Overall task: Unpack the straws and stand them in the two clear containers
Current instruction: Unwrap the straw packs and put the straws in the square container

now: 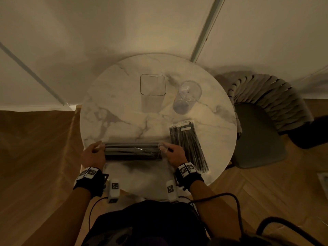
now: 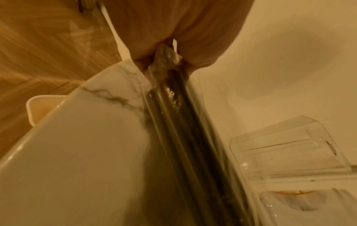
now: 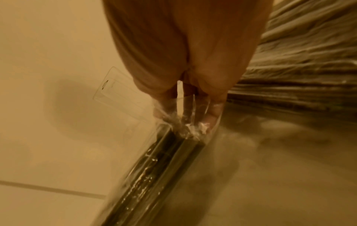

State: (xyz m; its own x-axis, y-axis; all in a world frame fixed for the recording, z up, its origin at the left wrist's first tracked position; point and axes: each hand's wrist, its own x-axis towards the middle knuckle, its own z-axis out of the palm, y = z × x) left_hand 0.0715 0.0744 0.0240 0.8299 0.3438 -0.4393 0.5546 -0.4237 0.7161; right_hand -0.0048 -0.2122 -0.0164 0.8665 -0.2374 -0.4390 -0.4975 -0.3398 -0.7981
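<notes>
A pack of black straws [image 1: 133, 151] in clear wrap is held crosswise just above the near part of the round marble table [image 1: 113, 110]. My left hand [image 1: 95, 152] pinches the wrap at its left end [image 2: 166, 56]. My right hand [image 1: 173, 152] pinches the wrap at its right end [image 3: 185, 122]. A second pack of black straws [image 1: 189, 144] lies on the table by my right wrist. A square clear container [image 1: 153, 89] and a round clear container [image 1: 187, 97] stand upright and empty at the far side.
A grey chair with a woven back [image 1: 266, 121] stands against the table's right edge. A white wall lies behind the table, wood floor [image 1: 35, 157] on both sides. A cable [image 1: 221, 196] runs from my right wrist.
</notes>
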